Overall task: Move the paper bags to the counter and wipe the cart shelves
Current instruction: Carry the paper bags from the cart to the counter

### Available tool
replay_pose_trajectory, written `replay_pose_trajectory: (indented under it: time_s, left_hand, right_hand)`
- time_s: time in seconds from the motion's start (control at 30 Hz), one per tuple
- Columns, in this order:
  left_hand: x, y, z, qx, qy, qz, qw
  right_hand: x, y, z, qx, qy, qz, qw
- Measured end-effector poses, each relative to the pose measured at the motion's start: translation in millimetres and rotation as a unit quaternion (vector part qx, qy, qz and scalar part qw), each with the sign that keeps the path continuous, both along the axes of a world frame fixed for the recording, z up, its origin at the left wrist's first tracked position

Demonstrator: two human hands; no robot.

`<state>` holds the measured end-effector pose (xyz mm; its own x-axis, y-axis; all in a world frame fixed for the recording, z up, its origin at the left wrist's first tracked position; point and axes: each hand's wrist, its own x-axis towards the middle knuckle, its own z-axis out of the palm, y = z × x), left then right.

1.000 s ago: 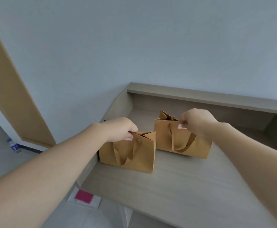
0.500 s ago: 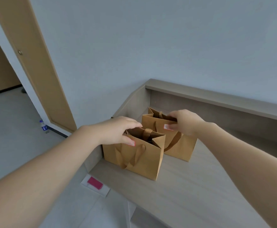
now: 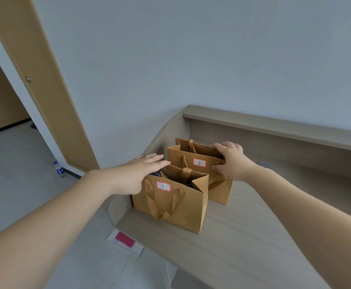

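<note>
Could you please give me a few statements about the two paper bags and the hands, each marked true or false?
1. Both paper bags stand upright on the counter. True.
2. The bag labelled 1 stands behind the bag labelled 2. False: bag 1 is nearer the camera, in front of bag 2.
3. The right hand grips the rim of bag 2. True.
4. The left hand clutches the handles of bag 1. False: its fingers are straight, over the bag's open top.
5. A water bottle stands on the counter. False: it is on the floor by the door.
</note>
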<state>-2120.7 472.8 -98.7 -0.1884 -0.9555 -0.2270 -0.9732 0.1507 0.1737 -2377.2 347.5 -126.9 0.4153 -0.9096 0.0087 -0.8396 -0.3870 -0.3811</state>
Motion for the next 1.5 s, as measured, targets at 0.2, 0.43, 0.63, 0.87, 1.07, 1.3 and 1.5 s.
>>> replay_pose_trajectory:
  time_s: [0.2, 0.43, 0.63, 0.87, 1.07, 1.3, 1.5]
  left_hand:
    - [2.0, 3.3, -2.3, -0.007, 0.016, -0.008, 1.000]
    - [-2.7, 6.6, 6.2, -0.006, 0.018, 0.011, 1.000]
    - [1.1, 20.9, 23.0, -0.043, 0.014, 0.062, 0.997]
    - [-15.4, 55.9, 24.4, -0.108, 0.043, 0.175, 0.978]
    - [-41.4, 74.6, 17.5, -0.125, 0.001, 0.197, 0.972]
    - [-74.0, 45.7, 40.8, -0.158, -0.001, 0.140, 0.977]
    - [-122.2, -11.9, 53.0, -0.225, 0.026, 0.007, 0.974]
  right_hand:
    - [26.2, 0.1, -2.2, -0.014, -0.046, 0.004, 0.999]
    - [40.6, 0.8, 1.0, -0.007, -0.047, -0.006, 0.999]
    - [33.2, -0.5, 15.4, -0.023, -0.033, 0.021, 0.999]
    - [29.2, 16.3, 33.1, -0.047, -0.056, 0.122, 0.990]
    - [11.1, 37.8, 38.4, -0.075, -0.025, 0.192, 0.978]
    - [-39.3, 36.8, 67.4, -0.122, -0.002, 0.133, 0.984]
    - [-106.6, 38.9, 78.9, -0.148, 0.015, -0.023, 0.989]
